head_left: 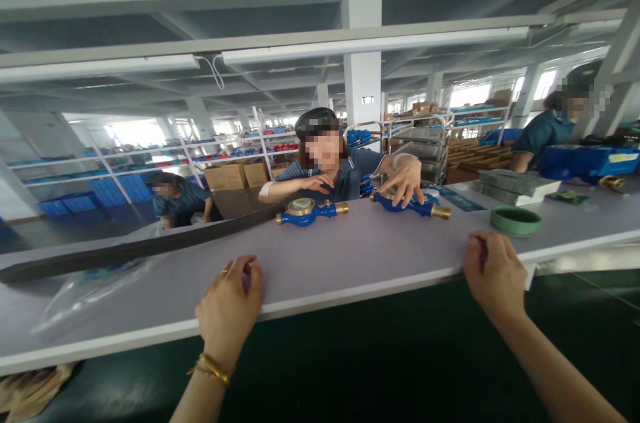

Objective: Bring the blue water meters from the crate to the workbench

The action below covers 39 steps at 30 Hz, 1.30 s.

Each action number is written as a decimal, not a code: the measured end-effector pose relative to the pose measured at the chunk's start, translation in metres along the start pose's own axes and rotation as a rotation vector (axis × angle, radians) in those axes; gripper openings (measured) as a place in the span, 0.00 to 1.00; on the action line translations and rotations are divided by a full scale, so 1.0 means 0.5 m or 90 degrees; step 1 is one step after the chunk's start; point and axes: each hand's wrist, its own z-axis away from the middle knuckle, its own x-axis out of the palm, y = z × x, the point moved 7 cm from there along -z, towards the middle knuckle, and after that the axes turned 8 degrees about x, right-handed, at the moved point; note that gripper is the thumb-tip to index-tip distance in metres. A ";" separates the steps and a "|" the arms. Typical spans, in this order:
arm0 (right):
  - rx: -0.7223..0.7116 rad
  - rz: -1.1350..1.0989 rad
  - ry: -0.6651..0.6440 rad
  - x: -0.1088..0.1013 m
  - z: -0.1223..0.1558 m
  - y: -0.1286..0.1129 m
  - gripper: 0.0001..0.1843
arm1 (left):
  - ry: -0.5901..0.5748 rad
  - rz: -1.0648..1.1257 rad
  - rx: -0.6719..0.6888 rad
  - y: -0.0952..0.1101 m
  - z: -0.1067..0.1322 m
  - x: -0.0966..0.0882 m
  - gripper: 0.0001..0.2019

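Both hands are on the near edge of the pale shelf (350,263), fingers curled over its lip and holding nothing else. The left hand (230,310) grips the edge with bent fingers, a gold ring on one finger and a gold bangle (213,368) at the wrist. The right hand (493,276) hooks over the same edge well off to the side, fingers folded on top.

Ahead of the left hand, across the shelf, a blue water meter (310,211) with brass ends lies on its own, touched by nobody. Ahead and between the two hands, a second blue meter (410,204) sits under a co-worker's spread hand (404,180) (that person faces this way from the far side, the other arm resting near the first meter). Just beyond the right hand a green ring (515,220) lies flat on the shelf, and past it a stack of grey trays (515,184). Far out from the left hand a long dark strip (140,246) runs along the shelf above some crumpled clear plastic (90,296). Below both wrists, a dark green belt (375,356).
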 end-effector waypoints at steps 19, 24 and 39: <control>0.107 0.106 -0.048 -0.023 -0.009 0.012 0.15 | 0.021 -0.019 0.000 0.006 0.008 0.003 0.18; 0.136 0.102 -0.056 -0.017 -0.009 0.011 0.17 | 0.034 -0.016 0.013 -0.005 0.010 0.010 0.17; 0.139 0.115 -0.031 -0.015 -0.002 0.011 0.18 | 0.110 -0.046 0.037 -0.014 0.014 0.014 0.15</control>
